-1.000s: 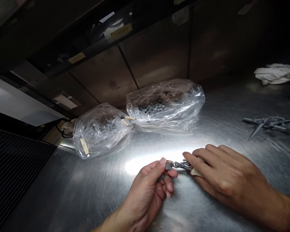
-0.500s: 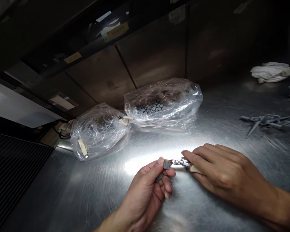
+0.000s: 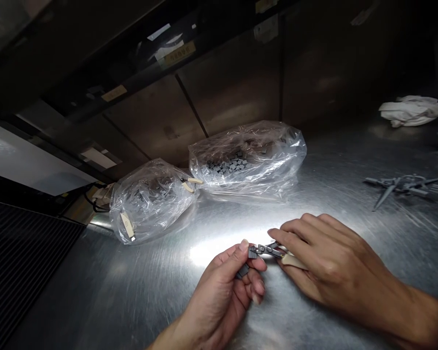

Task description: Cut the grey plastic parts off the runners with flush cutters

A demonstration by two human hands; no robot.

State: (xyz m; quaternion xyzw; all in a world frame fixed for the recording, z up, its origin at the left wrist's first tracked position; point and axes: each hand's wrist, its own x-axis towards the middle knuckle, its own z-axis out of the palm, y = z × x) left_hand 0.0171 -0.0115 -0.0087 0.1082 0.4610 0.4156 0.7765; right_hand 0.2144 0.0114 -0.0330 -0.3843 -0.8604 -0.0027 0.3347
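Between thumb and forefinger, my left hand (image 3: 228,287) pinches a small grey plastic part (image 3: 252,252). A second grey part (image 3: 243,271) sits lower, against the curled fingers of the same hand. My right hand (image 3: 324,262) is closed around the cream handles of a pair of nippers (image 3: 270,250). The nippers' jaws meet the right edge of the pinched part; whether they are closed on it I cannot tell. Both hands are just above the metal table (image 3: 131,291).
Behind my hands lie two clear plastic bags of grey parts, a left bag (image 3: 168,214) and a right bag (image 3: 273,167). Cream-handled tools (image 3: 127,225) rest on the left bag. To the right are grey plastic sprue scraps (image 3: 405,187) and a white cloth (image 3: 414,111).
My right hand has brought the nippers slightly left, so their jaws now overlap the edge of the grey part. The handles are spread wider. My left hand keeps its pinch.
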